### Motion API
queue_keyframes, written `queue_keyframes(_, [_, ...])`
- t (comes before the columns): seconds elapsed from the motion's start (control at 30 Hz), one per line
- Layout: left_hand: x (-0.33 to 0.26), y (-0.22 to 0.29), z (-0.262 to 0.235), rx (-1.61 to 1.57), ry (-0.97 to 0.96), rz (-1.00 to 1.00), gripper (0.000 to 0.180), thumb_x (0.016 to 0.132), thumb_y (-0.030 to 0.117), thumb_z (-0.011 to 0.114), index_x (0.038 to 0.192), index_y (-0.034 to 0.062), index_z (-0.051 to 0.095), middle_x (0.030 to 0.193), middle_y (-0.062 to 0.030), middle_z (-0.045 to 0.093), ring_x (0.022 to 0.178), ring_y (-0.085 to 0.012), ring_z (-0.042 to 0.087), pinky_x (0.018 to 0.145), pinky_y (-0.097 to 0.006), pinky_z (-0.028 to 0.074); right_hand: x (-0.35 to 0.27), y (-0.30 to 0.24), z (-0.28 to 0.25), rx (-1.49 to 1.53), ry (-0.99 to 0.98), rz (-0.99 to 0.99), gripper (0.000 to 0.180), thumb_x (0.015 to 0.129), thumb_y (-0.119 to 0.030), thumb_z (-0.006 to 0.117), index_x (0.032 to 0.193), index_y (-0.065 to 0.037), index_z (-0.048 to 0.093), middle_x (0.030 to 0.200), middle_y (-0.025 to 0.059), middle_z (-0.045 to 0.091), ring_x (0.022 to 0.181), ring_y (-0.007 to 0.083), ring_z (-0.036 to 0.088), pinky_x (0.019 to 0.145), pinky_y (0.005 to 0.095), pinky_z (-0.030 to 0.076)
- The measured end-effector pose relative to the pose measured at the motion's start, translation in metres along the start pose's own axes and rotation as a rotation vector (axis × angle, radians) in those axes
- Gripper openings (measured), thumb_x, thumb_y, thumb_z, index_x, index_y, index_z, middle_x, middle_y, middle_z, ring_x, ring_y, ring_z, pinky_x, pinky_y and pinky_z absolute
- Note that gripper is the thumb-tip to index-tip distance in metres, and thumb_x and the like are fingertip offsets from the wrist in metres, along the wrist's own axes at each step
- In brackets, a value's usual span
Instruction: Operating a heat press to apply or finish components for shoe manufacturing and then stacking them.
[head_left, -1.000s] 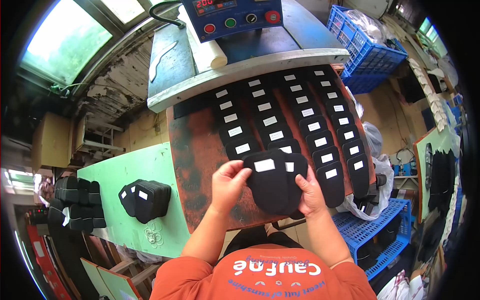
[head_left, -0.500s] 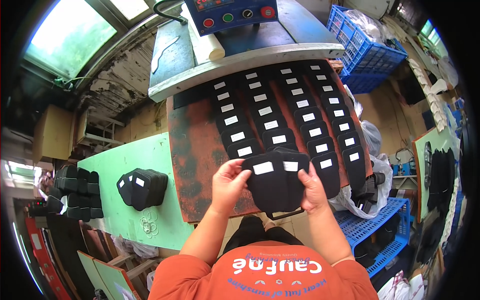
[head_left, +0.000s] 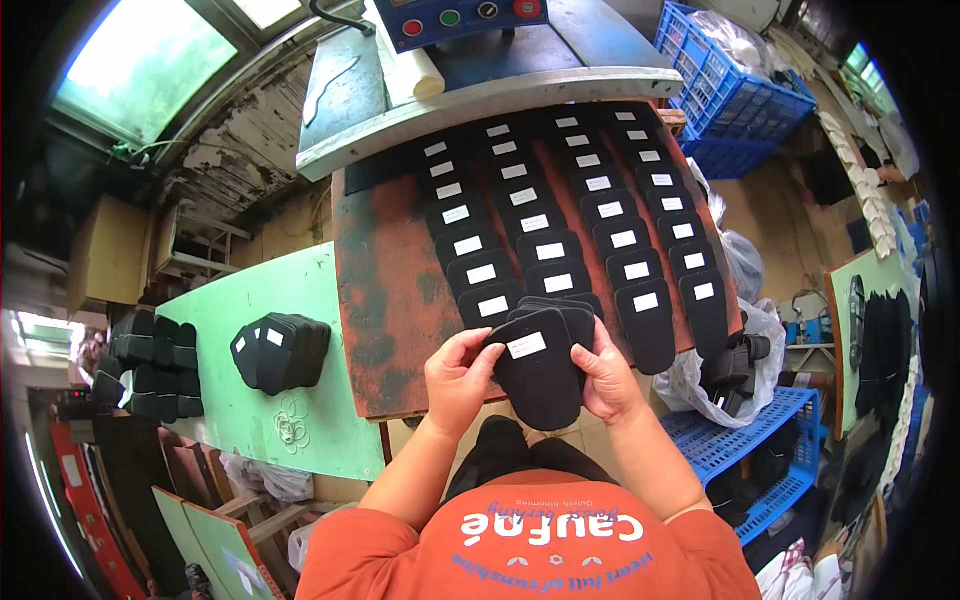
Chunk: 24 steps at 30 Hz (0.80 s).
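Note:
Both my hands hold a small stack of black, tongue-shaped pads (head_left: 540, 385) at the near edge of the red-brown table. The top pad has a white label near its wide end. My left hand (head_left: 458, 382) pinches that pad's upper left corner between thumb and fingers. My right hand (head_left: 607, 375) is closed on the stack's right side, thumb on top and fingers mostly hidden behind. More pads show fanned behind the top one. Just beyond lie overlapping columns of matching labelled pads (head_left: 645, 315) on the red-brown table (head_left: 385, 300).
A machine with a button panel (head_left: 460, 25) stands beyond a pale metal bar (head_left: 490, 112). At left, a green board (head_left: 220, 400) carries a pad pile (head_left: 285, 355) and pale rings (head_left: 291, 425). Blue crates (head_left: 735, 90) and a plastic bag (head_left: 690, 385) lie at right.
The held pads have shifted over one another: two labels showed side by side, now one pad covers the front. My right hand has moved slightly left. The view has shifted a little.

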<state>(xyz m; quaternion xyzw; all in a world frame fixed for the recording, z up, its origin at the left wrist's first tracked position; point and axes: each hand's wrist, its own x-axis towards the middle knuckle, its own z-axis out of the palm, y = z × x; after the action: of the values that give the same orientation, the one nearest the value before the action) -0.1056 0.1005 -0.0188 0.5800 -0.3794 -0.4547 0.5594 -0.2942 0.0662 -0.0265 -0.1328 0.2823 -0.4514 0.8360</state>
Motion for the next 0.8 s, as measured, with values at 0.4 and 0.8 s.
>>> queue_keyframes(0.4, [-0.023,-0.010,-0.003,0.492,-0.047,0.597,0.020,0.077,-0.010,0.059,0.091,0.0014,0.053,0.084,-0.0152,0.065,0.072,-0.0273,0.065,0.061,-0.030,0.052,-0.037,0.021,-0.013,0.102,-0.055,0.158,0.066,0.077,-0.002,0.068,0.133,-0.014,0.034,0.126,0.0069,0.048,0.117,0.0213,0.048,0.096,0.0383,0.044])
queue_keyframes(0.8, [0.023,-0.044,-0.029,0.423,-0.017,0.215,0.003,0.083,0.001,0.060,0.086,0.0000,0.059,0.074,-0.0073,0.058,0.067,-0.0157,0.056,0.065,-0.027,0.046,-0.065,-0.027,-0.037,0.041,0.170,-0.174,0.049,0.082,-0.009,0.054,0.129,-0.006,0.039,0.122,0.0147,0.051,0.111,0.0299,0.053,0.094,0.0446,0.045])
